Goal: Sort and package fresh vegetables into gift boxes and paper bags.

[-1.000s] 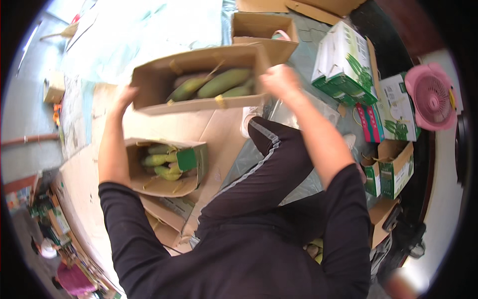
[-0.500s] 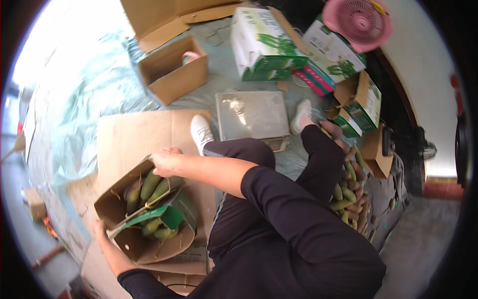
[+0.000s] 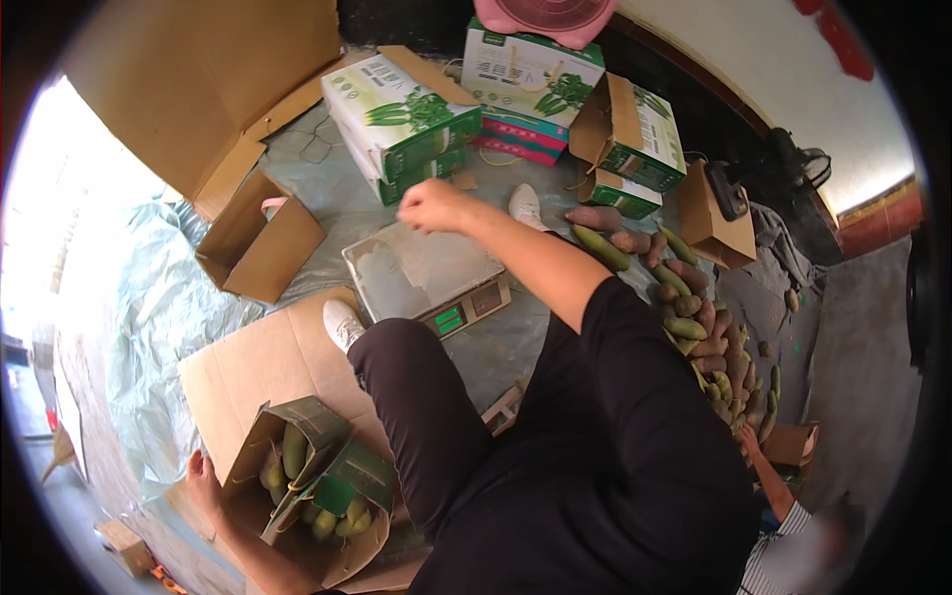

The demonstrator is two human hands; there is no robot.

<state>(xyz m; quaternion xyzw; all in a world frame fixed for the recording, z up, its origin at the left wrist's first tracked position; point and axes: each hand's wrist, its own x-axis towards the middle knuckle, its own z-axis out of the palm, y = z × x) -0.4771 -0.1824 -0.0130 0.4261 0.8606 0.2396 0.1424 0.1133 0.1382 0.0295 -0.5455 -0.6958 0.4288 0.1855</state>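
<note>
My right hand (image 3: 432, 206) hangs over the silver platform of a digital scale (image 3: 428, 270), its fingers curled closed and nothing visible in them. The scale's display glows green. At lower left my left hand (image 3: 203, 483) is beside the open carton (image 3: 342, 421), fingers up and slightly apart. Whether it touches the cardboard is hard to tell. Inside the carton lie several long green gourd-like vegetables (image 3: 295, 451). A green flap crosses the middle and hides part of them.
Brown and green tubers and gourds (image 3: 694, 327) lie heaped at right, where another person's hand (image 3: 749, 441) reaches in. Printed green-white cartons (image 3: 402, 119) and a pink fan (image 3: 545, 15) stand at the back. A small open box (image 3: 263, 243) sits at left on plastic sheeting.
My right hand has let go of the carton's rim and moved up and right over the scale. My left hand remains by the carton. The view has swung right; another person appears.
</note>
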